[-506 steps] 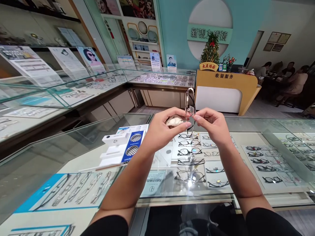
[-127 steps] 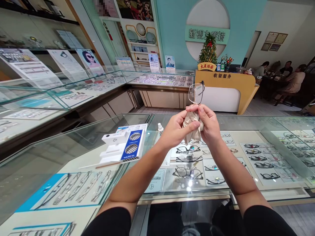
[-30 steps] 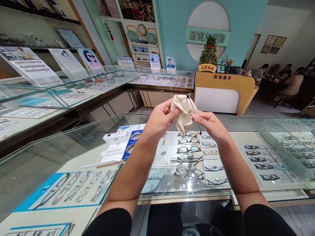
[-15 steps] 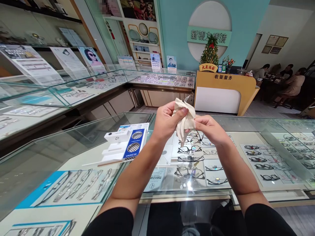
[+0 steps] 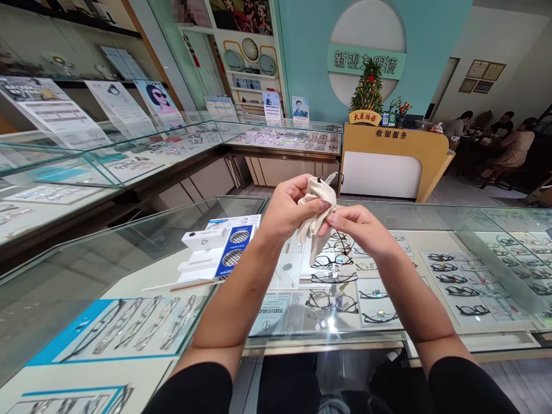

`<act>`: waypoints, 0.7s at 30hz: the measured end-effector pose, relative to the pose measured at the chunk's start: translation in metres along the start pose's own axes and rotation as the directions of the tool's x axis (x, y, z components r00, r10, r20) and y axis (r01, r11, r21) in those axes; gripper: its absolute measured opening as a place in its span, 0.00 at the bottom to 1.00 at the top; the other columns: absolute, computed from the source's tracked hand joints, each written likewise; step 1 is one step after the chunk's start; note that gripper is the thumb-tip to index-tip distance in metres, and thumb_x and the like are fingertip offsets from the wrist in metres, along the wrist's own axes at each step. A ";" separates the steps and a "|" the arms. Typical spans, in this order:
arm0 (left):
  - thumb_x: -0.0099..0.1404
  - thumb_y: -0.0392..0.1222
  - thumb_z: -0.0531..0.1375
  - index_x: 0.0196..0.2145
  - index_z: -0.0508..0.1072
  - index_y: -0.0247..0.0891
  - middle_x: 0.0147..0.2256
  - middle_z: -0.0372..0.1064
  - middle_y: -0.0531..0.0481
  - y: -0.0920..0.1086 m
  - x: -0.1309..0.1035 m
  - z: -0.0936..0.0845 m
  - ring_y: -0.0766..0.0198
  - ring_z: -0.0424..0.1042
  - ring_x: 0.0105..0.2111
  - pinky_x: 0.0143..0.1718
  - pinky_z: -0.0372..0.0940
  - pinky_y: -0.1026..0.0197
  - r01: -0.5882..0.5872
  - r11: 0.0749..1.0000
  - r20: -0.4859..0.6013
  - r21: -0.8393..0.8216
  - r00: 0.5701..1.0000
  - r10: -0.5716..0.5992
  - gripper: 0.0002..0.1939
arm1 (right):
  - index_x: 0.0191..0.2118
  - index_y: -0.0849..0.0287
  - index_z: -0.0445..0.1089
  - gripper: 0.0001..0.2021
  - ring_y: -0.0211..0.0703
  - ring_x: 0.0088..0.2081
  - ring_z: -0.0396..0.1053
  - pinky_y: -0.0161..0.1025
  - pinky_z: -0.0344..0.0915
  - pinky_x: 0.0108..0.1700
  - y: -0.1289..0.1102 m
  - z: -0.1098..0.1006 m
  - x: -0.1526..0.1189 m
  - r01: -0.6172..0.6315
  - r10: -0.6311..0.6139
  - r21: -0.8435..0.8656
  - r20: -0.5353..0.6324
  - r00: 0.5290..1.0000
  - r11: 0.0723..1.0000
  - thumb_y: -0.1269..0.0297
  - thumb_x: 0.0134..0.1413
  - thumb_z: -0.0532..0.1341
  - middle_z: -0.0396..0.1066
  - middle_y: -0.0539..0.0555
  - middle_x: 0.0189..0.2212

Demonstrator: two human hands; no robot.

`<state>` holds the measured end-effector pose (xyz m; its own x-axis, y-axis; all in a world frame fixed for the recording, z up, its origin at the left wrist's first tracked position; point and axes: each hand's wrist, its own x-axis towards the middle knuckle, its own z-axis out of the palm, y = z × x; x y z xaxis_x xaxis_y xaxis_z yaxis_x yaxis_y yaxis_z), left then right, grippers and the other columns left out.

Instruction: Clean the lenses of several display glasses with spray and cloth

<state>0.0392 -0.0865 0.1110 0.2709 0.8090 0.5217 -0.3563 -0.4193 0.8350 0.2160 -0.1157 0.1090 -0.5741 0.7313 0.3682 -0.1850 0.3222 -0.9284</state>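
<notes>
My left hand [image 5: 287, 207] is closed around a cream cleaning cloth [image 5: 317, 198], thumb pressing on its folds. A pair of eyeglasses [image 5: 331, 177] is mostly wrapped in the cloth; a clear piece and a dark thin edge stick out at the top. My right hand [image 5: 356, 227] pinches at the cloth's zigzag edge, apparently on the glasses, though its fingertips are partly covered. Both hands are raised above a glass display case [image 5: 297, 339], and the cloth's loose end hangs down. Below, behind the glass, lie rows of spectacle frames [image 5: 332, 302].
On the left part of the counter stand white boxes and a blue-and-white display box [image 5: 235, 253]. More frames [image 5: 461, 290] lie in the case at right. Beyond are a wooden cashier desk [image 5: 388, 161], further glass cases [image 5: 284, 141] and seated people [image 5: 513, 144] at a table.
My right hand has shifted left and slightly down, closer to my left hand. The cloth has turned and bunched, its zigzag edge now showing near the right fingertips.
</notes>
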 end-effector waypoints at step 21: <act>0.55 0.66 0.77 0.29 0.74 0.38 0.22 0.70 0.55 -0.004 -0.005 0.015 0.73 0.63 0.18 0.18 0.58 0.68 -0.111 0.993 -0.145 0.044 0.983 0.116 0.29 | 0.31 0.57 0.83 0.23 0.42 0.39 0.73 0.42 0.68 0.50 -0.008 0.001 -0.006 -0.021 0.021 -0.039 -0.010 1.000 0.999 0.39 0.62 0.69 0.80 0.53 0.34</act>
<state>0.0529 -0.0958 0.1079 0.0947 0.8059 0.5844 -0.3443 -0.5243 0.7788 0.2205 -0.1233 0.1144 -0.5700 0.7437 0.3493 -0.1414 0.3300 -0.9333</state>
